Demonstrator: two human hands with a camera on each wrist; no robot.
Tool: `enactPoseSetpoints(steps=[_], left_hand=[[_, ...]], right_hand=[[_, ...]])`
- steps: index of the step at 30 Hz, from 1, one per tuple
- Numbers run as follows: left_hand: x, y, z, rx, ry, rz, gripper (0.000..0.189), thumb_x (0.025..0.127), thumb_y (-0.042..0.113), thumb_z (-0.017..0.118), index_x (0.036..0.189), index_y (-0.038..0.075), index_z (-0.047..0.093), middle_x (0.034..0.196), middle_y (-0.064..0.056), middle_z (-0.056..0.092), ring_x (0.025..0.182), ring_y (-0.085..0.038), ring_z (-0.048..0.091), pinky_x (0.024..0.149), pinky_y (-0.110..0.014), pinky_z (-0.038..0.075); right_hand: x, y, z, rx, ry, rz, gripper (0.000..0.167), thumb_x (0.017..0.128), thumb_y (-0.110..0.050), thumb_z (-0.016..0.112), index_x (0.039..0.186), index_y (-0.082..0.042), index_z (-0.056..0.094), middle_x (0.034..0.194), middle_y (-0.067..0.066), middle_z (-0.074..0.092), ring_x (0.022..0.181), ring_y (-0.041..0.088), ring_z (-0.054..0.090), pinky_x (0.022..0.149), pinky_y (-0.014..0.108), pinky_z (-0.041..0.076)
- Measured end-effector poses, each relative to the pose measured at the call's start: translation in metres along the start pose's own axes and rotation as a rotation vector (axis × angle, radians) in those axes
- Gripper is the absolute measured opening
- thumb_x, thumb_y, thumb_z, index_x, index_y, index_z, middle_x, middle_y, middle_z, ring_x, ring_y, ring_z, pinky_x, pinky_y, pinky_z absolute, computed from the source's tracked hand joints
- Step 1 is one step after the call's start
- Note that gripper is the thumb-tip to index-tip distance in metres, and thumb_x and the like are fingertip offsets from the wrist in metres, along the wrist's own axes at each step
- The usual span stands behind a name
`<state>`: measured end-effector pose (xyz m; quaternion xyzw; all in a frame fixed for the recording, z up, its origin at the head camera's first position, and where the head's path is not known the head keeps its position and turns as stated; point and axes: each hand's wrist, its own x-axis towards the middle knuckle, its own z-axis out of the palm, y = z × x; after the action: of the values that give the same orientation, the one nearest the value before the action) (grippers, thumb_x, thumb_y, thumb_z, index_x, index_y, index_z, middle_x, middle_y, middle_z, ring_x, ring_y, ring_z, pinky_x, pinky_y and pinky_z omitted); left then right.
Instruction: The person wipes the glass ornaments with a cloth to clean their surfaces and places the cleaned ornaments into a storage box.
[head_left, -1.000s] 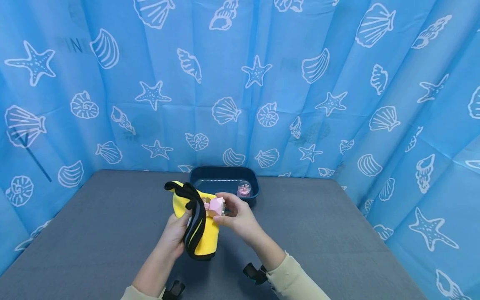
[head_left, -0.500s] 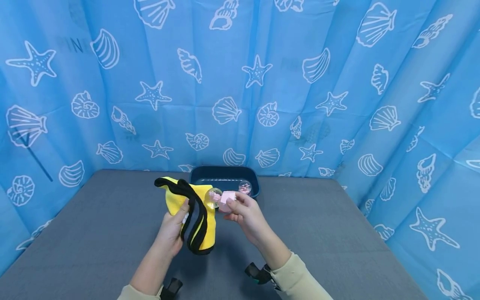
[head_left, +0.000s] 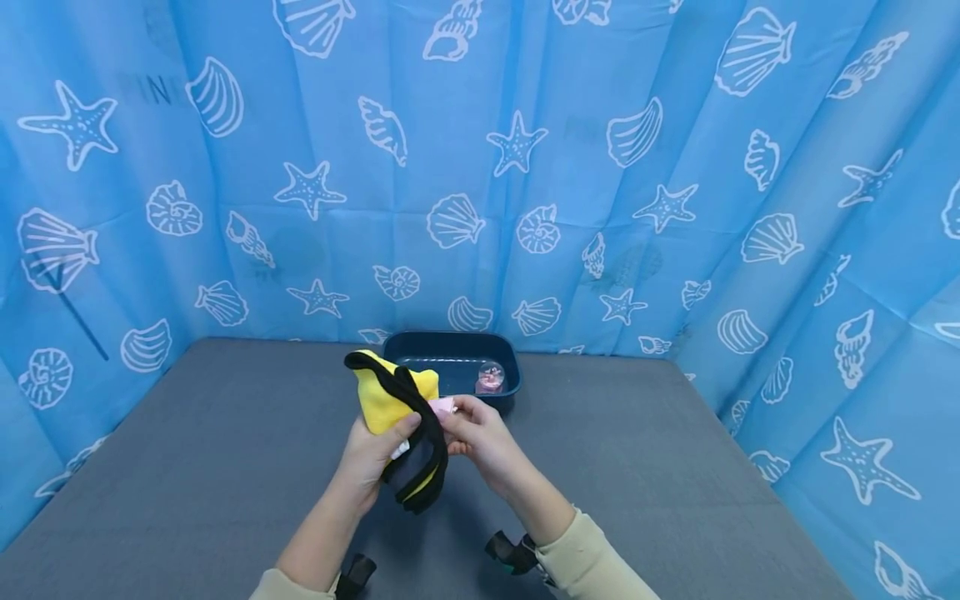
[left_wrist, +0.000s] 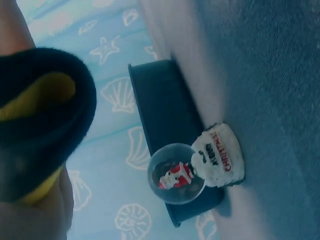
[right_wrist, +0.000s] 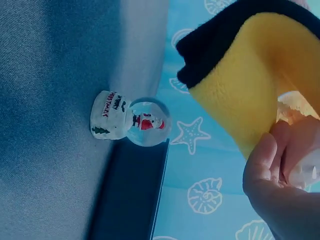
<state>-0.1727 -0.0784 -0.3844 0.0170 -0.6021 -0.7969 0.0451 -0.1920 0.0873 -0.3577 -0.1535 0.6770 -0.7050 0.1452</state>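
Note:
My left hand (head_left: 365,462) grips a folded yellow cloth (head_left: 381,404) with a black border, thumb lying on top. A small white patch shows on the cloth near that thumb. My right hand (head_left: 483,437) pinches the pink base (head_left: 442,405) of a snow globe, just right of the cloth; cloth and fingers hide its dome in the head view. In both wrist views a Santa snow globe (left_wrist: 220,155) stands upright on the table, its white base lettered with Christmas words. The cloth and hands cover it in the head view.
A dark blue bin (head_left: 450,336) stands at the table's back edge. Inside its right end sits another pink-based snow globe (head_left: 491,377). Behind the grey table (head_left: 637,467) hangs a blue curtain (head_left: 570,150) printed with seashells.
Half a second ago the globe's clear dome showed between cloth and right hand; now it is hidden. The left hand has brought the cloth rightward against the globe and turned it.

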Motion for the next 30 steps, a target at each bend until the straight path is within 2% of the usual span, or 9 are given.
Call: enactPoseSetpoints(steps=[4, 8, 12, 16, 18, 21, 24, 27, 30], left_hand=[[-0.001, -0.001, 0.000, -0.048, 0.079, -0.010, 0.046, 0.092, 0.019, 0.068, 0.126, 0.001, 0.043, 0.107, -0.003, 0.054, 0.098, -0.014, 0.053, 0.092, -0.029, 0.042], [0.000, -0.002, -0.003, -0.132, 0.116, -0.023, 0.040, 0.096, 0.025, 0.063, 0.123, 0.003, 0.044, 0.104, 0.001, 0.054, 0.094, -0.008, 0.056, 0.084, -0.023, 0.048], [0.002, -0.002, -0.005, -0.180, 0.137, -0.043, 0.032, 0.098, 0.024, 0.060, 0.120, 0.006, 0.044, 0.098, 0.003, 0.056, 0.085, -0.005, 0.060, 0.076, -0.021, 0.052], [0.004, -0.001, -0.008, -0.178, 0.153, -0.050, 0.027, 0.098, 0.019, 0.059, 0.117, 0.005, 0.046, 0.094, 0.003, 0.058, 0.081, -0.005, 0.062, 0.074, -0.020, 0.053], [0.004, -0.001, -0.009, -0.180, 0.147, -0.055, 0.027, 0.098, 0.017, 0.059, 0.118, 0.004, 0.046, 0.094, 0.003, 0.058, 0.083, -0.007, 0.062, 0.075, -0.021, 0.052], [0.002, -0.001, -0.010, -0.194, 0.142, -0.095, 0.034, 0.098, 0.025, 0.060, 0.121, 0.004, 0.044, 0.094, 0.002, 0.058, 0.083, -0.007, 0.062, 0.075, -0.022, 0.052], [0.002, -0.002, -0.013, -0.273, 0.144, -0.129, 0.041, 0.096, 0.034, 0.061, 0.122, 0.008, 0.044, 0.094, 0.004, 0.059, 0.085, -0.006, 0.062, 0.077, -0.021, 0.052], [0.003, -0.001, -0.015, -0.355, 0.125, -0.129, 0.037, 0.096, 0.036, 0.061, 0.119, 0.012, 0.045, 0.093, 0.006, 0.060, 0.084, -0.004, 0.062, 0.077, -0.019, 0.051], [0.001, 0.001, -0.014, -0.347, 0.067, -0.121, 0.032, 0.097, 0.034, 0.059, 0.115, 0.012, 0.045, 0.089, 0.005, 0.059, 0.078, -0.004, 0.062, 0.073, -0.018, 0.051]], right_hand=[[0.000, 0.001, 0.001, -0.007, -0.034, -0.001, 0.036, 0.099, -0.018, 0.056, 0.120, 0.010, 0.049, 0.086, 0.000, 0.063, 0.074, 0.011, 0.060, 0.070, 0.023, 0.051], [0.000, 0.001, 0.000, 0.000, -0.047, 0.002, 0.036, 0.098, -0.018, 0.056, 0.119, 0.010, 0.049, 0.089, 0.002, 0.062, 0.077, 0.012, 0.060, 0.070, 0.024, 0.051], [-0.001, 0.002, -0.003, 0.033, -0.072, 0.010, 0.036, 0.098, -0.019, 0.053, 0.118, 0.010, 0.048, 0.094, 0.004, 0.059, 0.081, 0.014, 0.059, 0.072, 0.025, 0.050], [-0.002, 0.004, -0.006, 0.116, -0.118, 0.025, 0.033, 0.099, -0.021, 0.048, 0.117, 0.006, 0.049, 0.095, 0.003, 0.060, 0.082, 0.016, 0.058, 0.074, 0.025, 0.051], [-0.002, 0.005, -0.007, 0.156, -0.149, 0.023, 0.029, 0.100, -0.022, 0.045, 0.115, 0.002, 0.051, 0.094, 0.002, 0.062, 0.081, 0.015, 0.059, 0.074, 0.025, 0.050], [-0.002, 0.006, -0.008, 0.184, -0.177, 0.009, 0.027, 0.100, -0.026, 0.042, 0.112, -0.004, 0.054, 0.092, 0.001, 0.065, 0.081, 0.014, 0.061, 0.073, 0.026, 0.049], [-0.002, 0.005, -0.008, 0.201, -0.162, -0.005, 0.026, 0.100, -0.027, 0.042, 0.111, -0.007, 0.055, 0.092, 0.001, 0.066, 0.080, 0.014, 0.062, 0.074, 0.026, 0.049], [-0.004, 0.002, -0.009, 0.188, -0.102, -0.011, 0.029, 0.099, -0.024, 0.046, 0.116, -0.001, 0.052, 0.093, 0.002, 0.064, 0.081, 0.014, 0.061, 0.074, 0.025, 0.050], [-0.004, -0.002, -0.010, 0.130, -0.023, -0.021, 0.039, 0.098, -0.022, 0.052, 0.125, 0.006, 0.046, 0.097, 0.005, 0.059, 0.080, 0.015, 0.059, 0.072, 0.022, 0.050]])
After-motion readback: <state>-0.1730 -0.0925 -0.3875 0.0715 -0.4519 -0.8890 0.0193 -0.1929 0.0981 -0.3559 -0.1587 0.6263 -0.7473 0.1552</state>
